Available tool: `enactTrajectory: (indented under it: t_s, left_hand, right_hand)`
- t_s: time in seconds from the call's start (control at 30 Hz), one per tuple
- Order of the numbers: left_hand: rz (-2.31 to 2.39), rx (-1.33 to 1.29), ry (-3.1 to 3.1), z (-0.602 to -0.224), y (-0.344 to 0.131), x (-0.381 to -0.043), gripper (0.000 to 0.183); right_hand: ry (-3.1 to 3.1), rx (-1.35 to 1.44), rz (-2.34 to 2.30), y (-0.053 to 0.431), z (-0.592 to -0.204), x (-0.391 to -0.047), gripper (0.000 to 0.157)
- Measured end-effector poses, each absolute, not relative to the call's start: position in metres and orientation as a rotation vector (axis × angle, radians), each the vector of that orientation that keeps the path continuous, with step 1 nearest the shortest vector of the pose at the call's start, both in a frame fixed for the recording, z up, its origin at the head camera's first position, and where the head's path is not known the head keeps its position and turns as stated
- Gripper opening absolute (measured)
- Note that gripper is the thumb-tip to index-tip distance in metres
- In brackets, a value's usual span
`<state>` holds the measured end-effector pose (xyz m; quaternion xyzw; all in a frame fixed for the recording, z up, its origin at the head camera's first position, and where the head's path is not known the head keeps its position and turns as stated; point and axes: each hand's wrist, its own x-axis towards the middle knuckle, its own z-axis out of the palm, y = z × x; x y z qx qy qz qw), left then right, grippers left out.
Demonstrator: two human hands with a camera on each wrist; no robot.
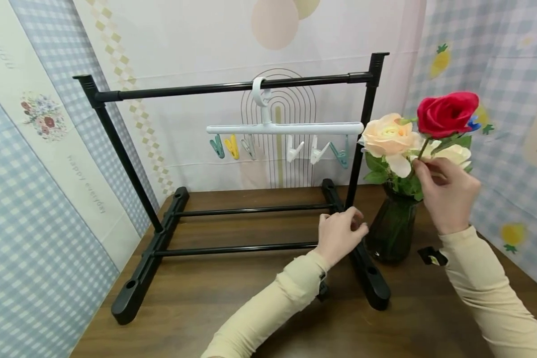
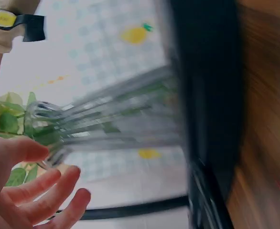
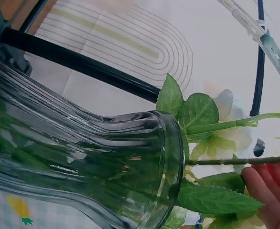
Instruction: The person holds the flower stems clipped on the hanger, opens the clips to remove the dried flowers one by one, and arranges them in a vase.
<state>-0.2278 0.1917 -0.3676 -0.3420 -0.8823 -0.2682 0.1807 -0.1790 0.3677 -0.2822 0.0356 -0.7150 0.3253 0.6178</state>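
My right hand [image 1: 449, 191] pinches the stem of a red rose [image 1: 447, 114], just under the bloom. That stem [image 3: 221, 162] runs down into a dark glass vase [image 1: 393, 228], where leaves and other stems stand. Beside the rose are a peach flower [image 1: 390, 136] and a cream flower [image 1: 456, 155], partly behind my hand. My left hand [image 1: 340, 233], fingers loosely curled around nothing, hovers left of the vase near the rack's right foot. In the left wrist view its fingers [image 2: 49, 200] appear apart from the blurred vase [image 2: 125, 114].
A black rack [image 1: 232, 88] stands on the wooden table [image 1: 232, 293]. From its top bar hangs a white hanger [image 1: 291, 129] with several clothespins, among them a yellow clothespin [image 1: 231, 147]. The rack's right foot [image 1: 371, 278] lies close to the vase. Patterned cloth [image 1: 519, 199] surrounds the table.
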Motion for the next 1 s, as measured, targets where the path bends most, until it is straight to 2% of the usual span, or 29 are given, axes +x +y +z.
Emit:
enactTrajectory:
  t_s: [0.23,0.5,0.73,1.0]
  left_hand:
    - [-1.004,-0.991,-2.701,-0.355,0.231,-0.229,0.06]
    - [-1.088,-0.866,-2.765,-0.357,0.259,-0.234,0.088]
    - [-1.115,-0.798,-2.765,-0.362,0.276,-0.233,0.096]
    - [-1.07,-0.732,-2.718,-0.367,0.289,-0.231,0.093]
  right_hand:
    - [-1.594,0.024,0.804,0.363,-0.27,-0.179,0.021]
    - [-1.67,0.09,0.635,0.359,-0.266,-0.175,0.02]
    - [-1.76,0.031,0.457,0.361,-0.285,-0.175,0.02]
    - [-1.802,-0.039,0.386,0.363,-0.299,-0.176,0.018]
